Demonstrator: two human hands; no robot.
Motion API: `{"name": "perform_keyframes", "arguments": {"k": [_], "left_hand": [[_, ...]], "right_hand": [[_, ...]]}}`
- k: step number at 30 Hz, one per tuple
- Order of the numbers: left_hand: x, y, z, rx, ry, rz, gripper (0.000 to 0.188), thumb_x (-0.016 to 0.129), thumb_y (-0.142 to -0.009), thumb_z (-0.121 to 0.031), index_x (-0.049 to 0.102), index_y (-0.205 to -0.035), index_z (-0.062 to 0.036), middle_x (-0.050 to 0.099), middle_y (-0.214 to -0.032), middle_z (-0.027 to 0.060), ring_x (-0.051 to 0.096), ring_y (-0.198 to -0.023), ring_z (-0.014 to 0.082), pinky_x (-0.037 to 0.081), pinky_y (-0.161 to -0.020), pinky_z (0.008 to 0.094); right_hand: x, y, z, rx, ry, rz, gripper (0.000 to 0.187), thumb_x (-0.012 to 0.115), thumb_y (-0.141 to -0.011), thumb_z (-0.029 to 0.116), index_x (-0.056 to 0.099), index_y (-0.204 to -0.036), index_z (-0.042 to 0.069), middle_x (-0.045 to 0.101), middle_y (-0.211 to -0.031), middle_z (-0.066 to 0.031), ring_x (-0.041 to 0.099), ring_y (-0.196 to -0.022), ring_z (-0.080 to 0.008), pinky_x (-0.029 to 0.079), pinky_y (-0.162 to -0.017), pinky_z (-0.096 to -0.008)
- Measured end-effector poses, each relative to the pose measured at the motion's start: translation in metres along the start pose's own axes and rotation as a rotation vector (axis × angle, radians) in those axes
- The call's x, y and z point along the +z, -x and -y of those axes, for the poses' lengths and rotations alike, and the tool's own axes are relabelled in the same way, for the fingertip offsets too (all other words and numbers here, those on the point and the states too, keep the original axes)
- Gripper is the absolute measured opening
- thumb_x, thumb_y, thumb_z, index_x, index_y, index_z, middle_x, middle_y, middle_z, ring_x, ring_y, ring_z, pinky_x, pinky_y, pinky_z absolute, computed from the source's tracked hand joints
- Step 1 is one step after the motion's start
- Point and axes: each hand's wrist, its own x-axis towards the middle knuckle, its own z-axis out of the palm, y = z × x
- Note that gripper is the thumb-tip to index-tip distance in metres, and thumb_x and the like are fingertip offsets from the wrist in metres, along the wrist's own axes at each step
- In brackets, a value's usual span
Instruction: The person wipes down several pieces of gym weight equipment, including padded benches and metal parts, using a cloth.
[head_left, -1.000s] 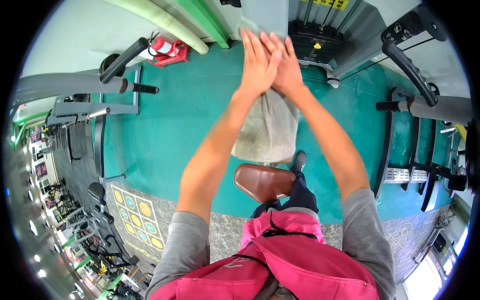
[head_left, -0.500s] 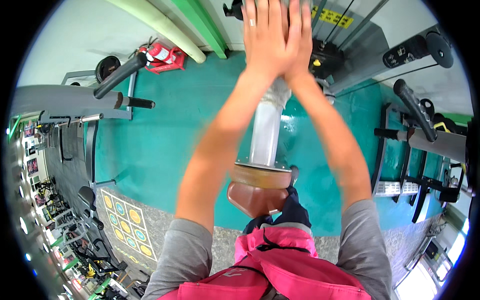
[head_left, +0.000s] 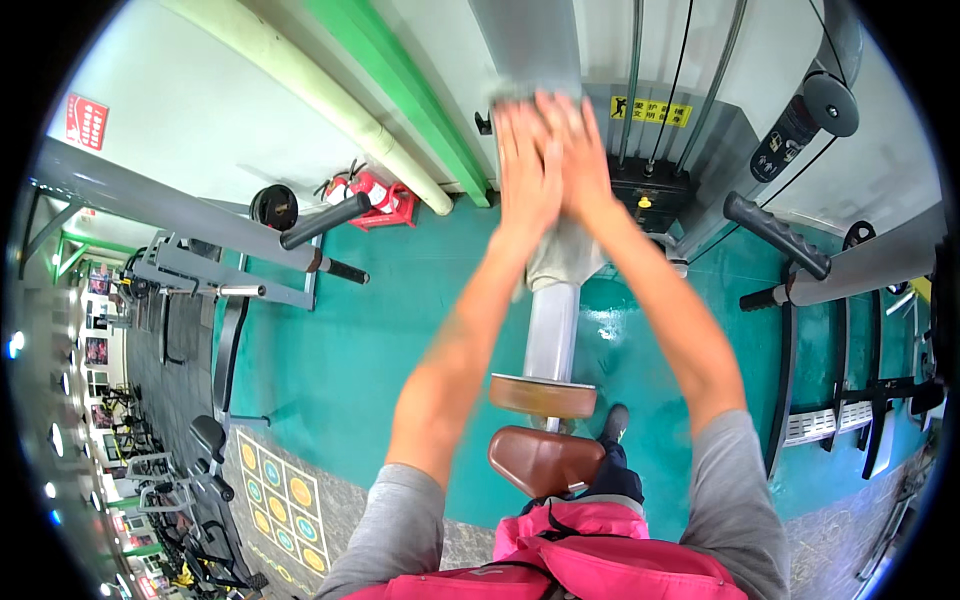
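My left hand (head_left: 527, 170) and my right hand (head_left: 582, 165) lie close together, slightly overlapping, on the upright grey post of a gym machine. The fingers of both are stretched out flat and pointing away from me, a little blurred at the tips. Below my wrists a greyish-white cloth (head_left: 566, 258) hangs over the post; how far it reaches under my palms is hidden. Nearer to me the bare grey post (head_left: 552, 325) runs down to a brown pad (head_left: 543, 397). Closer still is a brown seat (head_left: 545, 462).
Grey arms with a left black handle (head_left: 325, 221) and a right black handle (head_left: 778, 235) flank me. A weight stack (head_left: 650, 195) with rods and cables stands beyond my right hand. Red fire extinguishers (head_left: 370, 192) sit by the wall. Green floor (head_left: 420, 290) lies below.
The view has tilted up and shifted, showing more of the wall, post and weight stack. My hands appear lower in the picture, still flat and close together.
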Motion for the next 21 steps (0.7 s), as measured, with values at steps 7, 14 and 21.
{"name": "perform_keyframes", "arguments": {"k": [7, 14, 21], "left_hand": [[-0.044, -0.112, -0.089, 0.309, 0.181, -0.397, 0.087, 0.046, -0.113, -0.044, 0.006, -0.169, 0.0070, 0.008, -0.177, 0.0318, 0.010, -0.165, 0.0471, 0.016, -0.134, 0.0481], [0.007, -0.026, -0.039, 0.005, 0.141, -0.258, 0.085, 0.049, -0.110, -0.045, 0.013, -0.169, 0.0048, 0.016, -0.176, 0.0301, 0.017, -0.163, 0.0466, 0.019, -0.133, 0.0509], [0.040, 0.162, 0.054, -0.625, 0.440, 0.222, 0.097, 0.049, -0.108, -0.057, 0.005, -0.173, 0.0001, 0.013, -0.180, 0.0241, 0.018, -0.166, 0.0389, 0.023, -0.133, 0.0445]], "right_hand": [[-0.032, -0.129, -0.023, -0.154, 0.209, -0.546, 0.063, 0.064, -0.100, 0.033, 0.053, -0.160, 0.014, 0.044, -0.168, -0.0132, 0.036, -0.156, -0.0385, 0.036, -0.126, -0.0553], [0.016, 0.000, -0.031, 0.063, -0.232, -0.082, 0.064, 0.072, -0.091, 0.032, 0.058, -0.151, 0.018, 0.053, -0.153, -0.0046, 0.042, -0.143, -0.0343, 0.035, -0.120, -0.0525], [-0.005, 0.146, 0.066, -0.074, 0.159, 0.656, 0.073, 0.058, -0.102, 0.037, 0.035, -0.171, 0.024, 0.031, -0.176, 0.0036, 0.021, -0.164, -0.0249, 0.010, -0.129, -0.0700]]}}
